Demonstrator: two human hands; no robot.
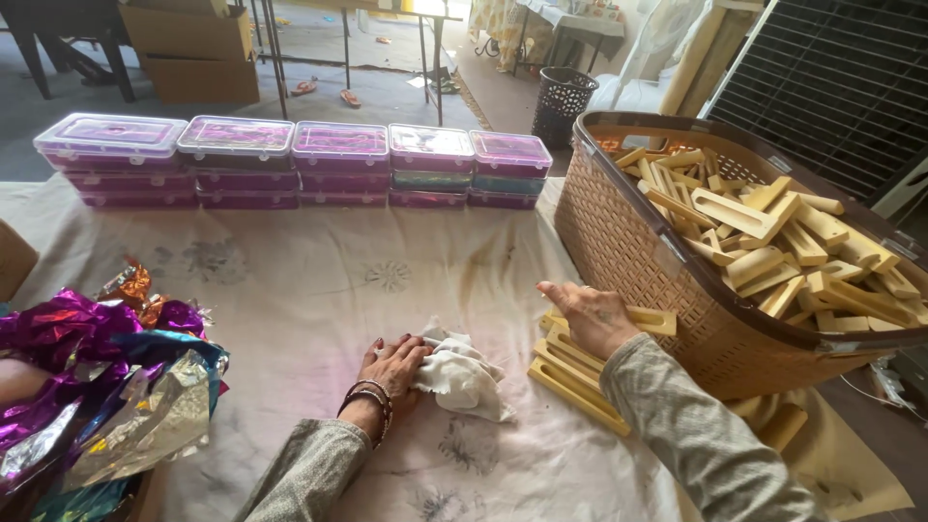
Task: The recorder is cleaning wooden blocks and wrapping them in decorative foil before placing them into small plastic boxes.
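Workroom, table under stained white cloth (319,280); stacked purple-lidded plastic boxes (290,159) along far edge, crumpled foil wrap (106,377) at left. Brown woven basket (628,251) at right, heaped with pale wooden blocks (773,242), within reach. Left hand (391,367) flat, fingers spread, touching white rag (464,377) just right of it. Right hand (594,314) open, palm down, pressing small stack of wooden pieces (570,372) beside basket, steadying it.

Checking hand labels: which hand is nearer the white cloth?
Left. The left hand rests against the white cloth, fingers touching its edge. The right hand lies apart to the cloth's right, on the stack of wooden pieces beside the basket.
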